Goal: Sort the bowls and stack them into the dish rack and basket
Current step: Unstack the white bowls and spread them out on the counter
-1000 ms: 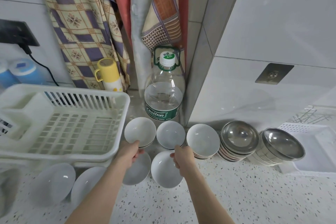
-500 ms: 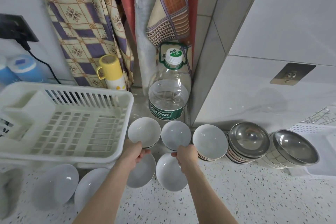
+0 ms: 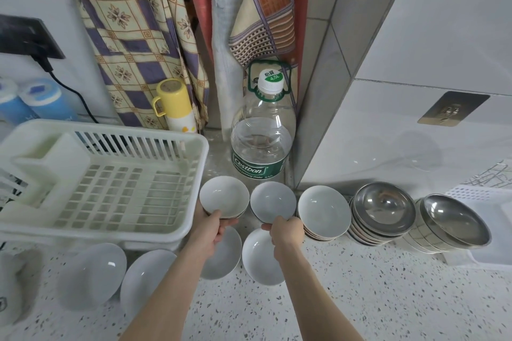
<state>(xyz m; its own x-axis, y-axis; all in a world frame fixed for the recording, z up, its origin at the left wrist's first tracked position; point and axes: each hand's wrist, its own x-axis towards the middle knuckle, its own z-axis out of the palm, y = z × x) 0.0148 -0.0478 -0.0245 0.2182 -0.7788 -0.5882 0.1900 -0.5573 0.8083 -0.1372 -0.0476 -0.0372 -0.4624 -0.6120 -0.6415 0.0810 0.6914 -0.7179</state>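
- Our left hand [image 3: 210,232] fingers pinch the near rim of a white bowl [image 3: 224,196]; right hand [image 3: 286,232] fingers pinch its neighbour bowl [image 3: 273,201].
- Both bowls sit on the worktop [image 3: 360,291] beside the empty dish rack [image 3: 198,174].
- We judge this the pick-up step; next comes lifting them leftward into the rack.

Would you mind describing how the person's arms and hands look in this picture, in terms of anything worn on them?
Both forearms are bare as far as the frame shows: no sleeves, gloves, watch or bracelets. The left hand and right hand carry no visible rings, though most of the fingers are hidden from view.
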